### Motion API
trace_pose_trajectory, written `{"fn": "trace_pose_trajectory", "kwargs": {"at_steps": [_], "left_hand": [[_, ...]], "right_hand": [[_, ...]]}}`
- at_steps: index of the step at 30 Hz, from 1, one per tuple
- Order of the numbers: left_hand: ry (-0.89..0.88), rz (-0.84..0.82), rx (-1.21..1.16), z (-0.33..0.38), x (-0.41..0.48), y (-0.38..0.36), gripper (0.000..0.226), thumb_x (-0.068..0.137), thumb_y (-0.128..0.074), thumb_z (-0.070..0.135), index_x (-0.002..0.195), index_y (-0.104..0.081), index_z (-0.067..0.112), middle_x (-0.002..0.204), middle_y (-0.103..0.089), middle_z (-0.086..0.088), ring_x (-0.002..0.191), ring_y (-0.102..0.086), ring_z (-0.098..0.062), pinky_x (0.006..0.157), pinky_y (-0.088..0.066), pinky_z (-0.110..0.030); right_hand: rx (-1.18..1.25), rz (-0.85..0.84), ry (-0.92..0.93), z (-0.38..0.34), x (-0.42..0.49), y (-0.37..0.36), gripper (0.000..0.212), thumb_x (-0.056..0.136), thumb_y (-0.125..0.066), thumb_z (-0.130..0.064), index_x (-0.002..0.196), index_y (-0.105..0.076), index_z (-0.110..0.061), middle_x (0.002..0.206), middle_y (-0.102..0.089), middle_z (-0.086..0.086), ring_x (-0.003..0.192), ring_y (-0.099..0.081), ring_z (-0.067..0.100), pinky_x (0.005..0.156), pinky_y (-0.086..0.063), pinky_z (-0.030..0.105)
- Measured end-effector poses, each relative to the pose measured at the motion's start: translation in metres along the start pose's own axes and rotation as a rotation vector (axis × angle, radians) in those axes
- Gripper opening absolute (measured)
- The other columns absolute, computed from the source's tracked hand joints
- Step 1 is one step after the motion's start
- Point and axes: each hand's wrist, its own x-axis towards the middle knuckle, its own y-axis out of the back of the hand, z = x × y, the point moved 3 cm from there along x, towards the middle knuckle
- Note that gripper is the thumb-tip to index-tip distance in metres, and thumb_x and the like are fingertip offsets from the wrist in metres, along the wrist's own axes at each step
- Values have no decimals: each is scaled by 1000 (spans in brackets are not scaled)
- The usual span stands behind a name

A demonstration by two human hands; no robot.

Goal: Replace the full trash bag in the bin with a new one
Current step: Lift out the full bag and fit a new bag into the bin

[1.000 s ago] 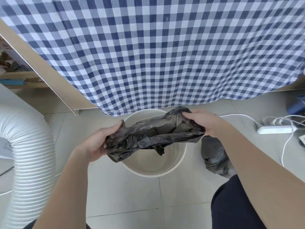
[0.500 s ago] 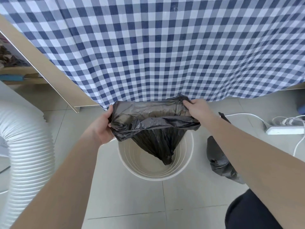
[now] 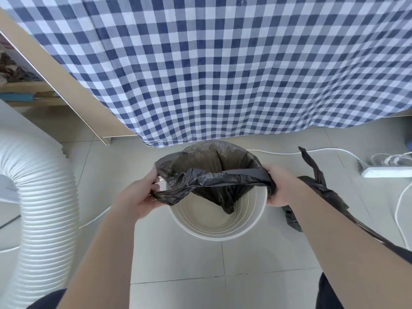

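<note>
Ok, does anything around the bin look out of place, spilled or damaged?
Nothing looks spilled or torn. The new bag is only half fitted: its far edge is over the bin rim, while the near edge is held off it by the left hand and right hand. The tied full bag lies on the floor beside the bin.

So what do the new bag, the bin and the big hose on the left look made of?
New bag: thin black plastic film, glossy, crinkled and see-through where stretched. Bin: likely rigid white plastic, smooth matte with moulded rings inside. Hose: white ribbed flexible ducting, probably plastic.
</note>
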Motion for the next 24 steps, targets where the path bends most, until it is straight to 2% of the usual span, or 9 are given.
{"fn": "trace_pose_trajectory", "kwargs": {"at_steps": [2, 4, 6, 9, 15, 17, 20, 22, 24], "left_hand": [[-94, -86, -8, -6, -6, -7, 26, 102, -68, 33, 105, -69, 7, 81, -63, -4, 69, -67, -16, 83, -63, -35], [-155, -115, -93, -11, -11, -15, 24, 103, -66, 21, 119, -72, 3, 109, -79, -9, 95, -73, -17, 101, -57, -33], [-173, -53, -279, -16, -12, -18, 19, 103, -66, 14, 117, -72, 2, 105, -77, -10, 106, -67, -23, 115, -48, -41], [-173, 28, -419, -23, -7, -15, 19, 105, -63, 15, 120, -68, 3, 95, -66, -8, 98, -66, -26, 113, -50, -45], [-201, 120, -502, -34, -9, -16, 14, 109, -56, 20, 104, -64, 10, 89, -63, -3, 73, -65, -14, 83, -56, -30], [-215, 98, -599, -41, -8, -20, 15, 110, -55, 18, 106, -67, 8, 82, -69, 1, 70, -69, -11, 82, -57, -28], [-233, 76, -639, -43, -3, -21, 20, 110, -54, 20, 114, -69, 7, 101, -73, -4, 84, -71, -13, 86, -58, -28], [-224, 90, -576, -39, -2, -22, 16, 110, -56, 21, 112, -68, 10, 109, -71, -7, 83, -70, -16, 87, -59, -32], [-156, 129, -380, -38, -3, -19, 11, 108, -60, 24, 105, -64, 14, 107, -69, -9, 83, -67, -21, 96, -58, -47]], "right_hand": [[91, -33, 46, 2, -5, -1, 25, 92, -59, -30, 104, -73, -13, 95, -74, 10, 85, -72, 29, 87, -59, 41], [216, -96, 98, 4, -9, -1, 25, 94, -60, -27, 106, -74, -11, 92, -73, 10, 81, -71, 28, 83, -58, 40], [308, -136, 124, 5, -16, -3, 26, 97, -61, -28, 108, -74, -9, 90, -76, 11, 74, -73, 27, 70, -62, 36], [354, -128, 129, 4, -21, -1, 19, 98, -59, -23, 99, -70, -8, 65, -69, 8, 47, -65, 20, 45, -54, 26], [339, -44, 91, 9, -11, 9, 20, 92, -60, -21, 109, -68, -14, 86, -66, 3, 69, -60, 16, 77, -50, 24], [366, -45, 97, 10, -11, 7, 19, 94, -58, -19, 110, -66, -12, 81, -63, 2, 66, -58, 15, 65, -52, 23], [469, -51, 124, 10, -11, 1, 29, 97, -59, -14, 124, -65, -5, 95, -72, 7, 72, -72, 19, 59, -60, 25], [578, -85, 143, 10, -10, -2, 40, 97, -60, -13, 134, -63, 0, 122, -74, 12, 107, -75, 26, 87, -62, 30], [658, -133, 141, 10, -12, -2, 40, 99, -58, -17, 134, -61, 1, 129, -71, 18, 121, -68, 32, 106, -53, 38]]}}
